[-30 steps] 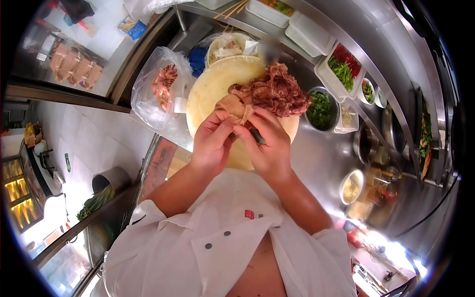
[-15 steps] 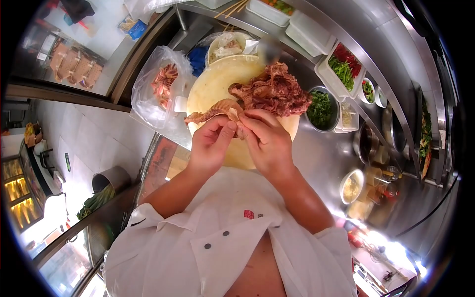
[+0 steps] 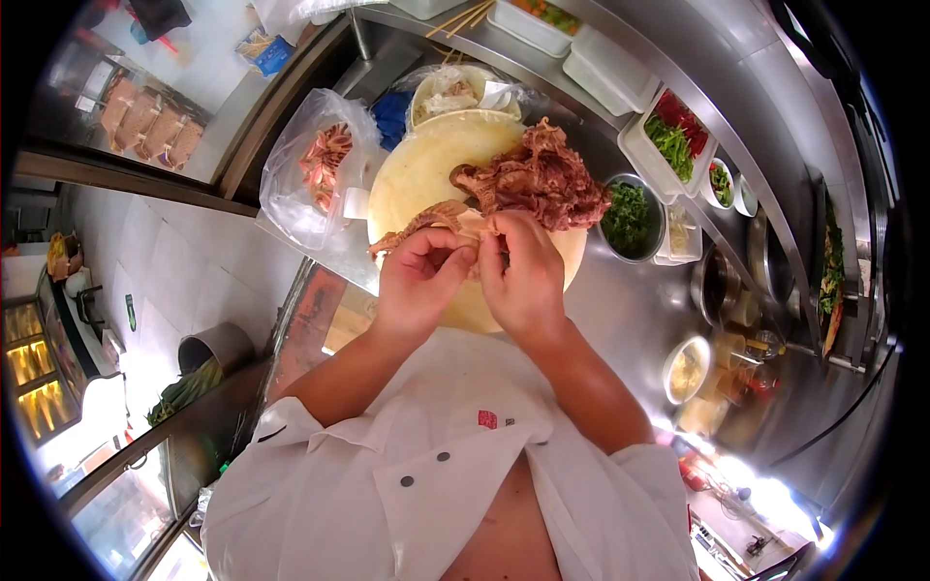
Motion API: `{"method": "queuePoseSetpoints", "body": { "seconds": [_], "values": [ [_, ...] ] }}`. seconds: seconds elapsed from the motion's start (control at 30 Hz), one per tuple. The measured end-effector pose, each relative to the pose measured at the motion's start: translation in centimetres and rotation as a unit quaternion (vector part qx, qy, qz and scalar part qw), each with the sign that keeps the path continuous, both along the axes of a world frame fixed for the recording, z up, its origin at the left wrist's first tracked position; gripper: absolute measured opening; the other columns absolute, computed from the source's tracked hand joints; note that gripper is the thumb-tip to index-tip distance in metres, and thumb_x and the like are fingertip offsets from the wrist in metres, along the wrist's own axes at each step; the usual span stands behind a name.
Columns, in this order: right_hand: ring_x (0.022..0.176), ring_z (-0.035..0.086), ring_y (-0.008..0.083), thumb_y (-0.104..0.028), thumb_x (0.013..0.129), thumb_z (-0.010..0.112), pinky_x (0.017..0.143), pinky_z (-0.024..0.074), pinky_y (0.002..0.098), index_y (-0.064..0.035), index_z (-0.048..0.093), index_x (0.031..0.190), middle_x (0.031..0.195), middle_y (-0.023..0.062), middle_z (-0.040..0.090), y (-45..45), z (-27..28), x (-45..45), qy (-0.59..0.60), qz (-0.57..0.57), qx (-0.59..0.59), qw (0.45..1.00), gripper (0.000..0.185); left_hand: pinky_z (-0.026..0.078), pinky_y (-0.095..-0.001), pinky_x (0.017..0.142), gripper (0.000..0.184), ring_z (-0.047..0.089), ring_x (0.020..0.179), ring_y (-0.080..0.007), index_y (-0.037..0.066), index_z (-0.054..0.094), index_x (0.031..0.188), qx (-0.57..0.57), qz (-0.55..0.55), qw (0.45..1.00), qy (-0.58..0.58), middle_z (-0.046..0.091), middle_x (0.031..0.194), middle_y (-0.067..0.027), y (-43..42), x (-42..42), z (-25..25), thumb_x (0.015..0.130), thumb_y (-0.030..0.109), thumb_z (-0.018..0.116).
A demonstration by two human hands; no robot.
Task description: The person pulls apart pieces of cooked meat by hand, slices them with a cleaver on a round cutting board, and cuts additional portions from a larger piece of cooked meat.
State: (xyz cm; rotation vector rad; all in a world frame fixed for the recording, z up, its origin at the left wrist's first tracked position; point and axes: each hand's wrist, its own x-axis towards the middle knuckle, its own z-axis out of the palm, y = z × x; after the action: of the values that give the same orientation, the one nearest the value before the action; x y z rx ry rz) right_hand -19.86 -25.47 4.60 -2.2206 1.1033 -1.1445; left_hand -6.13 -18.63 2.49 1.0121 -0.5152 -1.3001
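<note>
1. Centre: the chopping board (image 3: 417, 169) is looking smooth.
2. Two o'clock: the meat heap (image 3: 552, 184) is looking rough.
3. Four o'clock: the metal counter (image 3: 625, 300) is gleaming.
4. Ten o'clock: the plastic bag (image 3: 289, 174) is looking glossy, crinkled.
5. Six o'clock: the cloth jacket (image 3: 368, 504) is looking matt.

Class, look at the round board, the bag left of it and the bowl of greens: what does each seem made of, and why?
Round board: plastic or wood, low sheen; its pale yellow face leaves it open. Bag: apparently thin plastic, glossy, being wrinkled and see-through. Bowl: probably metal, smooth, by its shiny grey rim.
</note>
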Motion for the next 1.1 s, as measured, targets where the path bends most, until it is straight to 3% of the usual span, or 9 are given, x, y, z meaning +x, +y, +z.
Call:
{"method": "queuePoseSetpoints", "body": {
  "seconds": [0.13,0.23,0.33,0.43,0.57,0.63,0.83,0.93,1.1],
  "values": [
    [0.090,0.069,0.0380,-0.008,0.099,0.070,0.080,0.0571,0.0433,0.0007,0.067,0.111,0.107,0.0179,0.070,0.1,1.1,-0.7,-0.015,0.020,0.146,0.989,0.015,0.053,-0.0253,0.083,0.003,0.064,0.090,-0.0079,0.000,0.067,0.107,0.011,-0.016,1.000,-0.021,0.071,0.099,-0.0018,-0.1,0.6,0.0,0.106,0.002,0.065],
    [0.093,0.070,0.0370,-0.009,0.100,0.071,0.082,0.0568,0.0412,0.0007,0.069,0.120,0.110,0.0184,0.070,-0.1,1.5,-0.8,-0.025,0.083,0.070,0.994,0.022,0.051,-0.0261,0.082,0.009,0.063,0.088,-0.0082,0.001,0.068,0.106,0.015,-0.034,0.999,-0.011,0.070,0.098,-0.0013,-0.5,0.9,0.2,0.109,0.006,0.061],
    [0.106,0.071,0.0360,-0.011,0.101,0.072,0.093,0.0555,0.0407,0.0012,0.066,0.137,0.118,0.0216,0.072,0.1,2.1,-1.4,0.014,0.119,0.145,0.982,0.038,0.052,-0.0272,0.082,0.014,0.063,0.088,-0.0091,0.002,0.068,0.104,-0.005,-0.065,0.998,0.005,0.070,0.097,-0.0016,-0.6,1.2,0.5,0.111,0.010,0.059],
    [0.099,0.071,0.0355,-0.014,0.100,0.071,0.088,0.0571,0.0407,-0.0024,0.068,0.138,0.112,0.0193,0.071,-0.5,2.1,-2.0,0.025,0.150,0.142,0.978,0.040,0.052,-0.0283,0.083,0.017,0.063,0.088,-0.0099,0.003,0.067,0.102,0.032,-0.070,0.997,0.031,0.069,0.096,-0.0021,-0.7,1.4,0.8,0.112,0.013,0.058],
    [0.099,0.071,0.0337,-0.017,0.101,0.069,0.085,0.0571,0.0417,-0.0023,0.071,0.132,0.110,0.0162,0.072,-0.1,2.7,-1.6,0.072,0.130,0.178,0.973,0.035,0.053,-0.0292,0.085,0.019,0.062,0.087,-0.0105,0.004,0.066,0.102,0.096,-0.058,0.992,0.059,0.069,0.094,-0.0021,-1.1,0.9,1.5,0.113,0.018,0.059],
    [0.095,0.071,0.0328,-0.016,0.101,0.067,0.083,0.0567,0.0422,-0.0031,0.073,0.127,0.105,0.0145,0.073,-0.3,2.7,-1.4,0.114,0.120,0.193,0.967,0.029,0.053,-0.0291,0.085,0.021,0.062,0.087,-0.0107,0.004,0.065,0.101,0.082,-0.071,0.993,0.037,0.068,0.094,-0.0021,-1.0,1.0,0.2,0.113,0.020,0.058],
    [0.079,0.071,0.0324,-0.012,0.101,0.065,0.073,0.0566,0.0432,-0.0054,0.071,0.110,0.087,0.0141,0.071,-0.6,1.6,-1.0,0.065,0.103,0.276,0.953,0.013,0.054,-0.0294,0.084,0.018,0.064,0.088,-0.0108,0.004,0.060,0.100,-0.004,-0.075,0.997,-0.026,0.067,0.091,-0.0027,-0.4,0.3,-1.9,0.112,0.017,0.061],
    [0.074,0.071,0.0314,-0.010,0.100,0.066,0.067,0.0564,0.0413,-0.0055,0.072,0.108,0.085,0.0136,0.070,-0.5,-0.5,-0.7,0.088,0.066,0.104,0.988,0.011,0.056,-0.0296,0.082,0.012,0.066,0.089,-0.0117,0.003,0.058,0.101,-0.019,-0.042,0.998,-0.031,0.067,0.092,-0.0038,-0.4,-0.5,-2.0,0.109,0.009,0.064],
    [0.070,0.071,0.0302,-0.008,0.098,0.067,0.062,0.0563,0.0385,-0.0063,0.072,0.108,0.081,0.0135,0.070,-0.3,-1.8,0.2,0.080,0.008,0.009,0.997,0.011,0.058,-0.0297,0.081,0.009,0.069,0.091,-0.0134,0.003,0.058,0.104,0.013,0.002,1.000,0.010,0.069,0.099,-0.0066,-0.8,-0.2,-2.5,0.104,0.001,0.067]
  ]
}}
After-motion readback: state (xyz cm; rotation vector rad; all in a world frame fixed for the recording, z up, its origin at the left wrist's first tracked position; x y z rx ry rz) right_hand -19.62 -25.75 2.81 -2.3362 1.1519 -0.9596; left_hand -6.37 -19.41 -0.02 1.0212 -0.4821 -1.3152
